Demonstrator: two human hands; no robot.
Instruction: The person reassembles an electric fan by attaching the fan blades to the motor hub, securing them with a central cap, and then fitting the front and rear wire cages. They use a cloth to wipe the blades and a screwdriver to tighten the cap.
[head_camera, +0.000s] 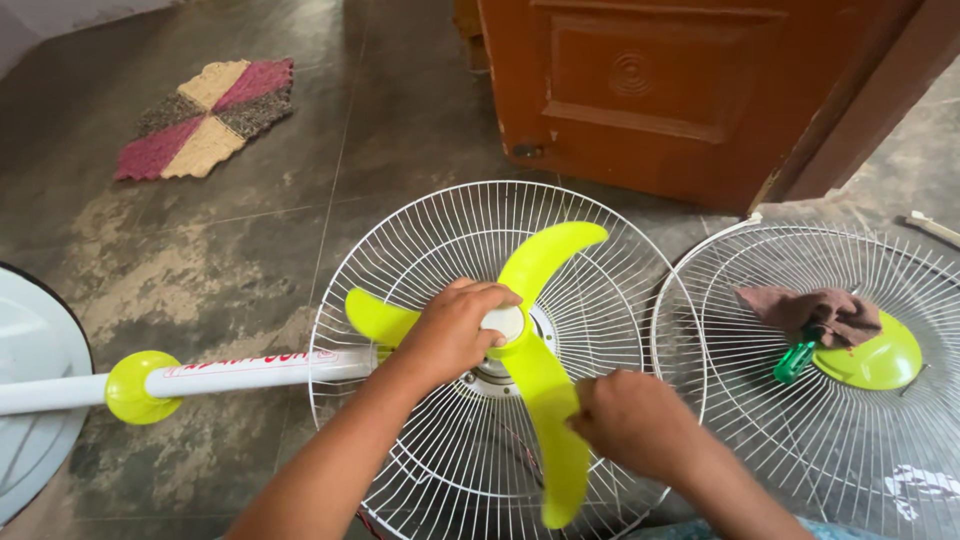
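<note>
Lying on its side across the tiled floor (250, 200), the pedestal fan was already partly taken apart. At the far left sat its round white base (30, 380), from which the white pole (250, 372) with its yellow-green collar (135, 386) ran right to the rear wire guard (400, 250). The yellow-green blade (545, 400) was still seated on the motor shaft inside that guard. The left hand (450, 335) was closed in a grip over the white hub cap (507, 322) at the blade's centre, while the right hand (630, 420) pinched the lower blade arm, seemingly steadying it. Judging from this, the cap and blade remained to come off. Further right, the front guard (820, 440) lay flat and separate, carrying a brown rag (825, 312) and a green-handled tool (795, 362) beside its yellow-green centre disc (875, 360).
</note>
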